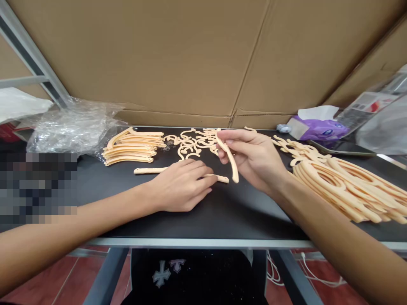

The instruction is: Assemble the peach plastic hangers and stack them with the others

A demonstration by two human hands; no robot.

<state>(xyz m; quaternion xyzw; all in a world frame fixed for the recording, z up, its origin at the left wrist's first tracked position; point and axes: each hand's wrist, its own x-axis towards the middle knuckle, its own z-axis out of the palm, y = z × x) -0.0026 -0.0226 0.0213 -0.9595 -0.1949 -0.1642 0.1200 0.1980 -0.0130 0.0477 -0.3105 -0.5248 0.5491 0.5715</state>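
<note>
My left hand (182,184) rests palm down on a long peach plastic strip (149,170) lying flat on the black table (222,212), fingers pressed onto it. My right hand (254,159) is raised just above the table and pinches a curved peach plastic piece (231,160) between thumb and fingers. The lower end of that piece hangs close to the right end of the flat strip (222,178). Behind both hands lies a scatter of small hook-shaped peach pieces (192,144).
A neat stack of curved peach pieces (132,148) sits at the back left beside crumpled clear plastic (70,127). A large pile of peach hanger frames (343,182) fills the right. A purple tissue pack (318,127) and cardboard wall (203,55) stand behind.
</note>
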